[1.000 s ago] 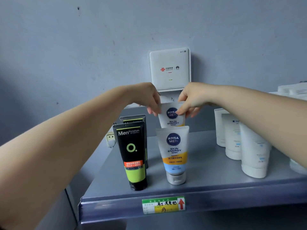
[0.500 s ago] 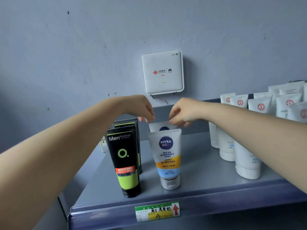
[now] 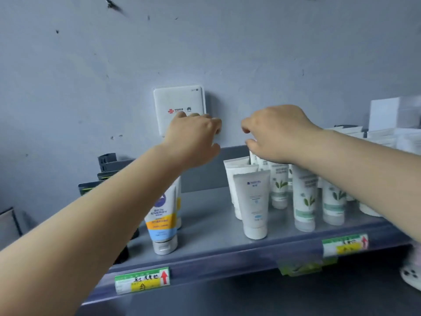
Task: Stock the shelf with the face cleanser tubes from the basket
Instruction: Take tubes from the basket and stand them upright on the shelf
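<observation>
A white face cleanser tube (image 3: 162, 222) with orange and blue bands stands cap-down near the front of the grey shelf (image 3: 211, 226); a second one stands right behind it, mostly hidden. My left hand (image 3: 193, 137) hovers above these tubes, fingers loosely curled, holding nothing. My right hand (image 3: 275, 133) hangs to its right, above a group of white tubes, fingers apart and holding nothing. Black and green tubes (image 3: 107, 176) at the left are largely covered by my left forearm. The basket is out of view.
White tubes (image 3: 254, 206) and leaf-printed tubes (image 3: 305, 199) fill the shelf's right half. A white wall-mounted router box (image 3: 177, 103) sits behind my left hand. Price labels (image 3: 142, 280) hang on the shelf's front lip. White boxes (image 3: 394, 115) stand at far right.
Both hands let go of the rear orange-banded tube, which now stands behind the front one, and have lifted above it. The view has swung to the right.
</observation>
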The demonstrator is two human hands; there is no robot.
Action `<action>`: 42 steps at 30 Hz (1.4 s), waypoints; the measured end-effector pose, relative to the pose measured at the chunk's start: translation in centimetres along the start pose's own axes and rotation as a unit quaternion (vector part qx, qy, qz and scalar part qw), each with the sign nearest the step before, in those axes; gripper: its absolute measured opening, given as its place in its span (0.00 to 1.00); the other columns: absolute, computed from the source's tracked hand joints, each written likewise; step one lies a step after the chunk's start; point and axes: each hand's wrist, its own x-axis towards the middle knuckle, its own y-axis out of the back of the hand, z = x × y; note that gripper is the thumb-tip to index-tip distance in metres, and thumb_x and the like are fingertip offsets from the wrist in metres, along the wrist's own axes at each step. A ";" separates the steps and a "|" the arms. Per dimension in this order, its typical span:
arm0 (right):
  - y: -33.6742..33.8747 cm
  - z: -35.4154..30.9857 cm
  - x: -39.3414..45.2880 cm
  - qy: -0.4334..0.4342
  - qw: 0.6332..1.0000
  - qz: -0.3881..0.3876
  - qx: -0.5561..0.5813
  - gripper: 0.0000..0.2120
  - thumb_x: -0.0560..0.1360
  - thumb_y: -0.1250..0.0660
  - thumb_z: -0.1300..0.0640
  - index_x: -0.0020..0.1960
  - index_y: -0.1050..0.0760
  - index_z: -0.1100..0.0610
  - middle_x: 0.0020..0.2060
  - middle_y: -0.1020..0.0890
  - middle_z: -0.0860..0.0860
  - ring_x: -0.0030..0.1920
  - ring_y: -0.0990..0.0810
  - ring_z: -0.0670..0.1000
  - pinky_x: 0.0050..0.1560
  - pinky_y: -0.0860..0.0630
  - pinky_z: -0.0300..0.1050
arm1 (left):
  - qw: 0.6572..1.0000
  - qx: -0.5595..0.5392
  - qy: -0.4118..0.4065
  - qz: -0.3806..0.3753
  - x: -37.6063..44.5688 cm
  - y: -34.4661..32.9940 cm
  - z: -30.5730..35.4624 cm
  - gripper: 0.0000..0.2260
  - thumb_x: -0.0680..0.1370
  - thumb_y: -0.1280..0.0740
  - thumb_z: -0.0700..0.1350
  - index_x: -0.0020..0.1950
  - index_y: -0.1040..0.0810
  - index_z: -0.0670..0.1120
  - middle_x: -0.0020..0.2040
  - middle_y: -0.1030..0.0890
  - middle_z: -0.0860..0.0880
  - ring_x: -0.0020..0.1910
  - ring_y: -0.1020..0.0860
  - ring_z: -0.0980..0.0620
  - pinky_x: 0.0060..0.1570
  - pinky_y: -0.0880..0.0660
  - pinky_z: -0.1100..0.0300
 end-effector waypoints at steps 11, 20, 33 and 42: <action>1.6 14.0 -16.4 -0.073 0.992 -0.060 -0.080 0.13 0.77 0.44 0.49 0.56 0.28 0.53 0.51 0.22 0.49 0.53 0.25 0.54 0.43 0.35 0.45 | 0.988 -0.110 -0.081 0.068 2.4 -1.4 21.2 0.16 0.77 0.41 0.52 0.61 0.28 0.48 0.57 0.23 0.49 0.57 0.27 0.45 0.54 0.35 0.53; 2.3 21.8 -29.6 -0.164 0.959 -0.184 -0.142 0.14 0.78 0.44 0.49 0.60 0.31 0.54 0.55 0.25 0.51 0.57 0.28 0.55 0.52 0.32 0.49 | 0.964 -0.134 -0.227 0.034 3.7 -1.0 37.7 0.16 0.77 0.42 0.52 0.62 0.31 0.46 0.58 0.27 0.48 0.58 0.30 0.45 0.57 0.37 0.53; -0.3 27.3 -47.7 -0.338 0.869 -0.333 -0.144 0.21 0.76 0.41 0.48 0.65 0.34 0.57 0.61 0.28 0.53 0.63 0.31 0.56 0.57 0.34 0.50 | 0.896 -0.203 -0.394 -0.024 2.7 -5.0 57.4 0.21 0.77 0.41 0.51 0.68 0.36 0.45 0.66 0.30 0.47 0.63 0.31 0.44 0.59 0.36 0.51; -7.0 30.0 -58.7 -0.443 0.783 -0.430 -0.083 0.19 0.74 0.40 0.50 0.62 0.31 0.58 0.59 0.26 0.54 0.61 0.29 0.57 0.57 0.32 0.52 | 0.819 -0.253 -0.497 -0.135 -0.4 -13.1 71.4 0.19 0.76 0.39 0.52 0.64 0.32 0.47 0.62 0.28 0.47 0.62 0.30 0.44 0.59 0.35 0.51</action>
